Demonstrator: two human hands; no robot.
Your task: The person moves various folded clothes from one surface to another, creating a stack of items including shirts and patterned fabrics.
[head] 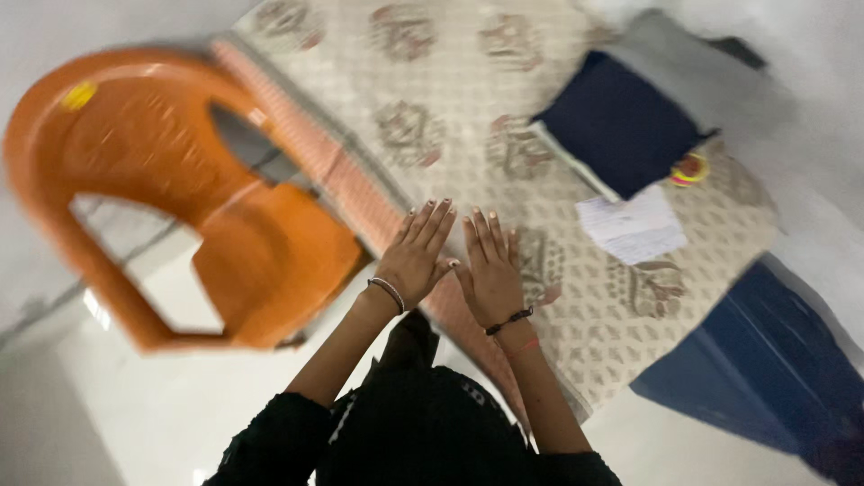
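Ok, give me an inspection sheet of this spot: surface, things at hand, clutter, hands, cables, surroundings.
Surface: patterned beige bedspread on a bed.
Things at hand: nothing held; the bedspread lies beneath the fingers.
Clutter: folded navy cloth, white paper sheet, small red-yellow round object.
Hands: left hand and right hand open, flat, side by side, empty.
Cables: nothing seen.
Surroundings: orange plastic chair, glossy white floor, blue cloth.

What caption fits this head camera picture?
Two empty hands, left hand and right hand, raised open above a patterned bedspread beside an orange chair.
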